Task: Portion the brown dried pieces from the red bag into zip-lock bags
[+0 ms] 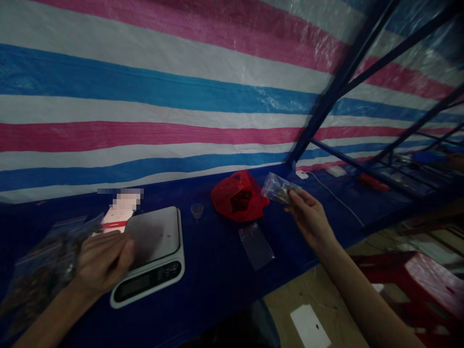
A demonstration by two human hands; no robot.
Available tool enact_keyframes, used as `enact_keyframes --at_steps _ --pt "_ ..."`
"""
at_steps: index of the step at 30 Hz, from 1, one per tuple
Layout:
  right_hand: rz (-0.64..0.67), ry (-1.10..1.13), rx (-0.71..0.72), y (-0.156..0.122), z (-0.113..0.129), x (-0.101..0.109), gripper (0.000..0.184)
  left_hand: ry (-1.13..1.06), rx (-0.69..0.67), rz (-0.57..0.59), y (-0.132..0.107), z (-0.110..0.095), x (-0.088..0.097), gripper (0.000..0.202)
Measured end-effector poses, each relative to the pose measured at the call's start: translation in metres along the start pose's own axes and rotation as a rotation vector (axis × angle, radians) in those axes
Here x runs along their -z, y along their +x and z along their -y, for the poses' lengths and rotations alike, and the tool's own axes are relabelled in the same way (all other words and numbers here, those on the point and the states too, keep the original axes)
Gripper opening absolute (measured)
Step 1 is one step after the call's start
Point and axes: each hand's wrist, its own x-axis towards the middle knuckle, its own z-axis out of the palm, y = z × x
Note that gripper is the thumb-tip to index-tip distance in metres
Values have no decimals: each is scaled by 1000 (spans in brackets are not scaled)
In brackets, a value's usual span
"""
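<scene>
Pinching one small clear zip bag [279, 188] between thumb and fingers, the right hand [311, 217] was closed and raised just above the front of the dark blue desk [217, 261]; brownish pieces showed inside the bag. The left hand [105, 261] was open, palm down, with its fingers together at the near left side of one white digital scale [155, 256]. Beyond that hand's little-finger side lay a heap of clear bags [43, 275] with dark contents, too overlapped to count. Past its fingertips stood one white-and-red card [119, 215]. Below the right hand lay one flat clear bag [255, 246]; left of it stood one small clear cup [196, 210]. Behind the right hand sat one red plastic bag [235, 195] with dark contents. Farther right were two white power adapters [319, 173]. Below the desk, a red plastic stool [416, 285] and one white sheet of paper [310, 326] sat on the floor. A pink, white and blue striped tarpaulin [163, 96] covered the wall, crossed by a blue metal frame [340, 82].
</scene>
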Motion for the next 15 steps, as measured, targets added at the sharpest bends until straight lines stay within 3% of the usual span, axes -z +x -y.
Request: enact_keyframes --at_steps 2,7,11,15 --pt "41 -81 66 11 -5 -3 29 -24 -128 -9 -3 -3 -2 26" --pt "170 -290 162 36 -17 -2 31 -27 -96 17 -10 1 -8 26" --pt "418 -596 277 53 -3 -10 27 23 -80 14 -10 6 -5 28" --pt "683 -908 498 67 16 -38 14 13 -100 7 -3 3 -2 31"
